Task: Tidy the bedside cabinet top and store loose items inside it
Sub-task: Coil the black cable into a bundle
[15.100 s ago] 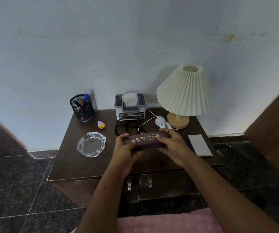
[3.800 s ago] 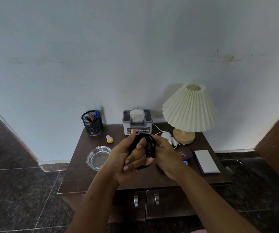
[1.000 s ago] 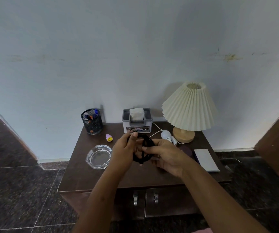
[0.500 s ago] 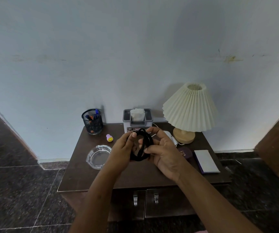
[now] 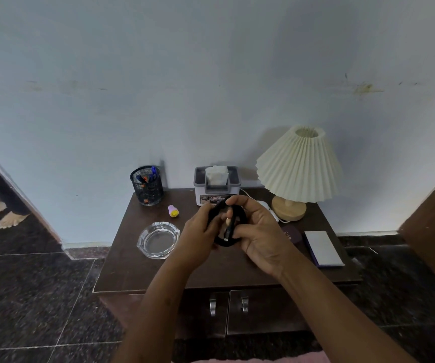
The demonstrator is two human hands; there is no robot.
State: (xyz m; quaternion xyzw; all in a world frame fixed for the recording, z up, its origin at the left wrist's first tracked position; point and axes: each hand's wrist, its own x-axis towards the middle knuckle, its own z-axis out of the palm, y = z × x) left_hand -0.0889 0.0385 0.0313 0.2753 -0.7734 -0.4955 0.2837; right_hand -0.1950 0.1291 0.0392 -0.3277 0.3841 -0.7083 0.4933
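We hold the coiled cable [image 5: 223, 242] above the cabinet [image 5: 132, 268] top. The left hand [image 5: 198, 231] grips its 9 o'clock side, the right hand [image 5: 260, 231] its 3 o'clock side.

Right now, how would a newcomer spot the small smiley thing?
On the dark cabinet, find the black mesh pen holder at back left. Just right of it lies the pink piece: tiny, with a yellow smiley face, unlike the clear glass ashtray in front.
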